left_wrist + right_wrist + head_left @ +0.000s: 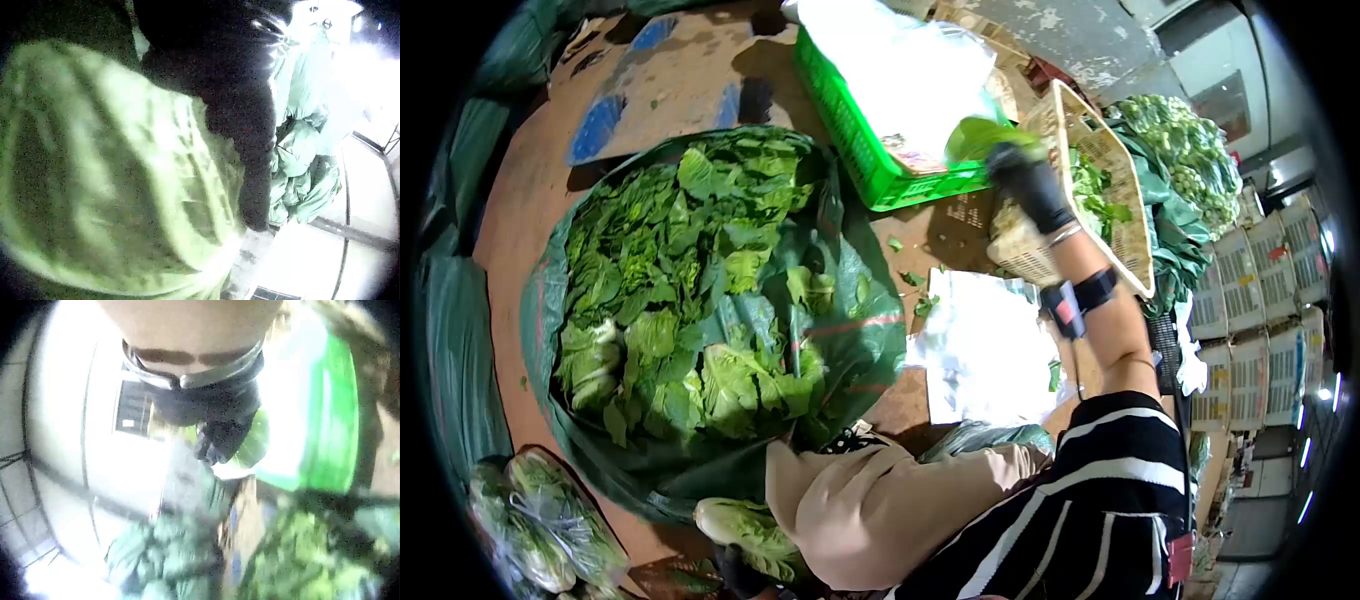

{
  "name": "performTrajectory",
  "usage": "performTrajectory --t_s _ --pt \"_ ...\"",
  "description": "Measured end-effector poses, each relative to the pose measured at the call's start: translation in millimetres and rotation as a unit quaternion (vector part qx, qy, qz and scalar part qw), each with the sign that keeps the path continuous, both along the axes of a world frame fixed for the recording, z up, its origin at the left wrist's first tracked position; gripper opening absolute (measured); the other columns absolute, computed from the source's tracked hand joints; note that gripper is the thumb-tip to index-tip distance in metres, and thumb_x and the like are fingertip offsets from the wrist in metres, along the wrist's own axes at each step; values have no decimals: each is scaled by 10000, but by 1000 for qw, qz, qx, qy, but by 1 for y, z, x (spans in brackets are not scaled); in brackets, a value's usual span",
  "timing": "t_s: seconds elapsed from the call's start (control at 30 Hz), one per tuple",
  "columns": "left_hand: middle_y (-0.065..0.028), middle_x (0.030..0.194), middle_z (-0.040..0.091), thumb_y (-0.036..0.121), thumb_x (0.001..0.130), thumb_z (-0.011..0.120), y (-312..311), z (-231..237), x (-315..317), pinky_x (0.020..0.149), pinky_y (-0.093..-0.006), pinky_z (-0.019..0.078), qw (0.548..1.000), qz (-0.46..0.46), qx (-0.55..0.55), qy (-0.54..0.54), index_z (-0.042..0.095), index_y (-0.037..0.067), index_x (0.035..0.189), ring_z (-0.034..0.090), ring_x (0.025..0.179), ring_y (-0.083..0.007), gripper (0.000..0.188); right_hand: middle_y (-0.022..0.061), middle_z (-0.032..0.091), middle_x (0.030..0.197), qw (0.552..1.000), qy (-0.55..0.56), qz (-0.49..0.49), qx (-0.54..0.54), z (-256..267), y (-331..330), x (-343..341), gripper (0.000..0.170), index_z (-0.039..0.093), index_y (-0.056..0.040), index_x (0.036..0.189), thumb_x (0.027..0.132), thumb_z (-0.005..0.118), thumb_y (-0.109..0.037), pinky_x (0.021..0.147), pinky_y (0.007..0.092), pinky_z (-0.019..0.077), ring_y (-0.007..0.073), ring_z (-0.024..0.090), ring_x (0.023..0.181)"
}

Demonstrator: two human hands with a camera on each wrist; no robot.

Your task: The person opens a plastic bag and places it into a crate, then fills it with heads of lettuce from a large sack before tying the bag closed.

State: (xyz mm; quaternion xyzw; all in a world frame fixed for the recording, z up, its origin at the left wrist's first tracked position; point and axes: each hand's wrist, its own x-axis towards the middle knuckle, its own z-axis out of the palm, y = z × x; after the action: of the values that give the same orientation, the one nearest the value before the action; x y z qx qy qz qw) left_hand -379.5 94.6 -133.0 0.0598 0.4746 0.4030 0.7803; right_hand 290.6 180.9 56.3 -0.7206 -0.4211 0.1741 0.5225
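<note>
The right hand (1028, 188), in a black glove, grips a green leaf (985, 138) over the near corner of a green crate (865, 170), beside a cream basket (1142, 190). In the right wrist view the gloved hand (219, 434) has curled fingers against the leaf (253, 444). Low in the head view, the black-gloved left hand (740, 578) is at the underside of a leafy cabbage head (750, 530), partly hidden by it; its fingers cannot be made out. That head (119, 169) fills much of the left wrist view.
A dark green sack (540, 300) spread open holds many leaves and several heads. White sheets (990, 350) lie on the floor by the knee. Bagged vegetables (550, 520) sit at the lower left; more greens (1180, 150) are piled beyond the basket.
</note>
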Motion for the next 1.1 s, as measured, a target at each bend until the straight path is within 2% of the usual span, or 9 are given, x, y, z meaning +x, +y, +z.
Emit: performTrajectory --t_s 0.13,0.23,0.3,0.4,0.5,0.53,0.77,0.9,1.1 --pt "-177 1133 449 276 811 456 -32 24 21 843 -422 389 992 101 -52 -62 361 -5 1178 473 988 -302 472 62 584 767 855 -398 -214 -255 18 -54 115 223 531 -18 984 821 479 -162 619 227 440 104 534 681" --pt "-162 1063 496 179 754 519 -30 15 40 771 -385 448 990 113 -56 -65 390 -7 1139 519 925 -270 446 57 592 729 972 -138 82 -172 -42 37 7 267 537 -14 1016 807 512 -179 574 196 431 69 524 631" --pt "-150 992 537 151 700 585 -5 25 51 720 -341 471 993 99 -28 57 418 -27 1107 552 853 -249 474 79 587 833 854 205 165 -449 -112 115 -120 257 549 -23 1017 821 498 -181 665 223 443 95 543 732" --pt "-129 993 542 110 657 628 34 21 46 751 -324 451 998 13 44 33 419 -25 1122 546 872 -225 527 137 591 841 797 33 563 -217 -158 168 -334 327 580 -8 912 824 473 -304 749 318 415 266 559 800" --pt "-109 998 540 102 629 675 49 29 35 772 -315 439 993 -61 65 72 411 -20 1138 534 887 -197 586 171 584 773 858 -282 428 -9 -268 278 -447 242 602 -61 830 767 463 -248 655 421 436 356 545 721" --pt "-98 996 540 101 613 701 53 24 27 780 -310 433 989 -110 57 81 410 -19 1142 528 890 -184 615 155 593 872 804 -357 418 -225 -292 310 -475 287 612 -72 849 755 471 -303 715 397 441 336 555 798" --pt "-98 980 549 96 537 723 103 41 -2 760 -325 455 981 -104 48 155 416 -17 1129 546 858 -214 676 153 194 1351 804 -207 461 -315 -395 332 -434 980 219 -88 1306 590 514 -687 1026 319 127 274 169 1254" --pt "-127 1002 538 119 533 719 139 51 -3 777 -349 456 974 -86 145 153 387 -33 1139 550 877 -243 708 198 461 1153 929 -61 328 -162 -286 253 -421 849 323 -17 1229 588 716 -411 870 337 390 269 487 1031" --pt "-106 997 542 118 564 720 171 88 36 803 -317 429 957 -148 187 166 388 -25 1167 534 886 -201 703 193 438 1182 878 -61 475 20 -156 118 -427 710 268 -15 1257 675 650 -155 846 371 417 284 505 1013"
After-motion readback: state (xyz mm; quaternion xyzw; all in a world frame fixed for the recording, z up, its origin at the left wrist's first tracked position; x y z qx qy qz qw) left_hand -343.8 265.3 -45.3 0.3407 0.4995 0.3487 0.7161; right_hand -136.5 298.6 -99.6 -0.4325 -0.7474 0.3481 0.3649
